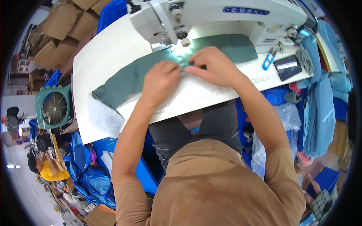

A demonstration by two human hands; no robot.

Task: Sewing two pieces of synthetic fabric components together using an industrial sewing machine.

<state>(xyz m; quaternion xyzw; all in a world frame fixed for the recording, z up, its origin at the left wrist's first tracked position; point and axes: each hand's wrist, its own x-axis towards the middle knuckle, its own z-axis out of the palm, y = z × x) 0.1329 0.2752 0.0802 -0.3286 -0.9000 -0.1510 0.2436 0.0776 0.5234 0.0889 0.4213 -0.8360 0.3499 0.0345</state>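
A long strip of dark green fabric [132,75] lies across the white sewing table, passing below the needle of a white sewing machine [211,17]. At its near edge, just in front of the lit needle area, my left hand [162,80] is closed on the fabric with curled fingers. To its right, my right hand [214,67] pinches the same edge, thumb and fingers drawn together; the fingertips are partly hidden. White padding [105,115] shows under the fabric's left end and hangs over the table's front edge.
On the table's right lie blue thread snips [269,60], a dark phone [287,67] and a grey cloth scrap [304,61]. A green fan [53,106] stands at left, below stacked cardboard boxes [62,22]. Light blue fabric [319,113] hangs at right. A person in yellow [52,172] sits far left.
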